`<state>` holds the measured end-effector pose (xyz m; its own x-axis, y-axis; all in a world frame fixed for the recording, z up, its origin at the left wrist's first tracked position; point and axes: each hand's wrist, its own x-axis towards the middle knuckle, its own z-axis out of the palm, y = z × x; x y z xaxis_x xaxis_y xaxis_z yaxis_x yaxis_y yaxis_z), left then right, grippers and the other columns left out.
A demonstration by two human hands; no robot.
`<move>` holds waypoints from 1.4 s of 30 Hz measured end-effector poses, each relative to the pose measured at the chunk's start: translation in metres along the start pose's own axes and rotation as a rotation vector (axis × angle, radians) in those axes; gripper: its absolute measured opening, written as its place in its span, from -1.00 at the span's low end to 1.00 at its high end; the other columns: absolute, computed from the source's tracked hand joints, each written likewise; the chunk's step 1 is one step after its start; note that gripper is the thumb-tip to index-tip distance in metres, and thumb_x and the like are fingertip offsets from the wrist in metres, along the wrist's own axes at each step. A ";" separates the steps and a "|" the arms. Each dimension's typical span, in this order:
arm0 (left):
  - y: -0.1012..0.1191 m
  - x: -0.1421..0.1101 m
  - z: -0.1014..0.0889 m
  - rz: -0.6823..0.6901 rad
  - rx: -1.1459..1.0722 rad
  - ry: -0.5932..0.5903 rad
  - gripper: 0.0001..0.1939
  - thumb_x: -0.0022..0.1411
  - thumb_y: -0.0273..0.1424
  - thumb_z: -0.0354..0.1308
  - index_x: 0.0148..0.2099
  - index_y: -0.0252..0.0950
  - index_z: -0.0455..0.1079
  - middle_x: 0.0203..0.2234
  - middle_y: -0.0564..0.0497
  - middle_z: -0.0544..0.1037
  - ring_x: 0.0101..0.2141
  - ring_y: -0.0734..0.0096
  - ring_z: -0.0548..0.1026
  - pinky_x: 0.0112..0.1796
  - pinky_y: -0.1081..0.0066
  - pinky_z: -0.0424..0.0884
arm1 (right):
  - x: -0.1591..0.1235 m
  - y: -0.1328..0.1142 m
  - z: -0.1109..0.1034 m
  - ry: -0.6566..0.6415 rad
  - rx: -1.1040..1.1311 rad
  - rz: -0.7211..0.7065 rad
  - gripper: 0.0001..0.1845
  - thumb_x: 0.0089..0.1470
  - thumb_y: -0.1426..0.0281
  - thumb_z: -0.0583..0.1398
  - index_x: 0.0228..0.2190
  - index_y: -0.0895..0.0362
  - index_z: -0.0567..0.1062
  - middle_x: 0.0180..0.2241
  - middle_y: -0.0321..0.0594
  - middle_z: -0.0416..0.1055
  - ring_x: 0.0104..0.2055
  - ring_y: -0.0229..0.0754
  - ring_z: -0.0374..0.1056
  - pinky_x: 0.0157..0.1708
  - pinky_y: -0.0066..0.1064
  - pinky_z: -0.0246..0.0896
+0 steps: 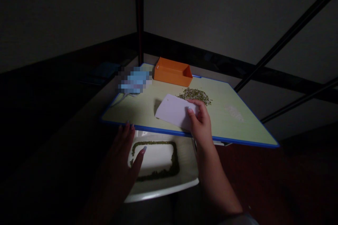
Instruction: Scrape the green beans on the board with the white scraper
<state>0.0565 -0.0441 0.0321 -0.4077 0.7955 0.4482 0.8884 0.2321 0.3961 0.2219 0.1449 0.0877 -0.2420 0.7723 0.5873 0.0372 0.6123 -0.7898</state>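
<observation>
Right hand [201, 123] grips a white card [171, 109] by the bench's [228, 128] near edge. Left hand [123, 158], fingers spread, is beside that edge.

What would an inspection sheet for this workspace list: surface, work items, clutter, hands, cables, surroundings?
Surface: pale green board with blue edging.
Job's things: white scraper card; pile of green granules on the board; white tray below the near edge, green granules ringing its floor.
Clutter: orange box near the far edge; pixelated blue item; faint pale patch, unidentifiable.
Hands: right hand grips the card; left hand at the near edge, fingers apart, nothing seen held.
Cables: pale cord or strap beside the blue item; cannot tell which.
Surroundings: dim; wall panels, dark bars, reddish floor.
</observation>
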 end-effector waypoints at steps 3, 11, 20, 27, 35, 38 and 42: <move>-0.001 0.000 0.000 0.005 0.000 0.004 -0.29 0.27 -0.15 -0.02 0.39 -0.09 -0.15 0.35 -0.08 0.15 0.33 0.13 0.06 0.20 0.04 0.30 | 0.001 0.000 0.000 -0.010 0.014 0.007 -0.82 0.16 0.35 0.16 -0.16 0.02 0.45 -0.15 -0.22 0.48 -0.09 -0.12 0.39 -0.07 -0.21 0.30; -0.002 -0.001 0.001 0.011 0.000 0.010 -0.28 0.27 -0.15 -0.02 0.40 -0.08 -0.17 0.34 -0.08 0.15 0.34 0.12 0.06 0.20 0.04 0.30 | 0.001 -0.006 -0.002 -0.026 0.050 0.046 -0.83 0.12 0.36 0.20 -0.19 0.03 0.48 -0.18 -0.24 0.51 -0.14 -0.13 0.41 -0.14 -0.24 0.33; -0.003 -0.002 0.001 0.016 0.000 0.011 -0.28 0.27 -0.15 -0.02 0.40 -0.08 -0.17 0.35 -0.07 0.14 0.34 0.14 0.06 0.22 0.05 0.27 | 0.000 -0.010 -0.003 -0.050 0.063 0.024 -0.83 0.13 0.36 0.19 -0.19 0.03 0.49 -0.17 -0.24 0.52 -0.09 -0.13 0.41 -0.05 -0.21 0.31; -0.002 -0.001 0.000 -0.004 -0.005 -0.004 -0.31 0.27 -0.14 -0.03 0.38 -0.13 -0.10 0.35 -0.08 0.14 0.34 0.14 0.05 0.22 0.06 0.28 | -0.001 -0.009 -0.004 -0.075 0.095 0.031 -0.82 0.13 0.37 0.20 -0.18 0.01 0.49 -0.16 -0.25 0.52 -0.07 -0.14 0.41 -0.05 -0.23 0.31; -0.003 0.000 0.001 0.008 -0.003 -0.003 -0.30 0.27 -0.15 -0.03 0.39 -0.12 -0.12 0.36 -0.07 0.13 0.34 0.14 0.04 0.23 0.07 0.26 | -0.001 -0.007 -0.006 -0.085 0.103 0.046 -0.82 0.13 0.35 0.21 -0.18 0.00 0.50 -0.16 -0.26 0.51 -0.07 -0.14 0.40 -0.05 -0.22 0.29; -0.003 -0.001 0.001 0.016 -0.005 0.007 -0.31 0.27 -0.15 -0.03 0.39 -0.14 -0.10 0.35 -0.09 0.14 0.34 0.14 0.05 0.23 0.08 0.26 | -0.002 -0.007 -0.007 -0.084 0.142 0.063 -0.83 0.13 0.36 0.22 -0.19 -0.01 0.50 -0.17 -0.28 0.51 -0.10 -0.15 0.40 -0.08 -0.26 0.29; -0.003 -0.001 0.003 0.033 -0.001 0.024 -0.32 0.28 -0.15 -0.04 0.38 -0.16 -0.09 0.33 -0.10 0.17 0.34 0.15 0.05 0.22 0.08 0.27 | -0.004 -0.008 -0.009 -0.096 0.165 0.083 -0.83 0.13 0.37 0.22 -0.19 -0.02 0.50 -0.18 -0.29 0.50 -0.11 -0.15 0.39 -0.09 -0.27 0.28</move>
<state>0.0543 -0.0439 0.0282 -0.3829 0.7890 0.4805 0.9013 0.2050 0.3816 0.2315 0.1387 0.0933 -0.3360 0.7945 0.5058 -0.0964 0.5052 -0.8576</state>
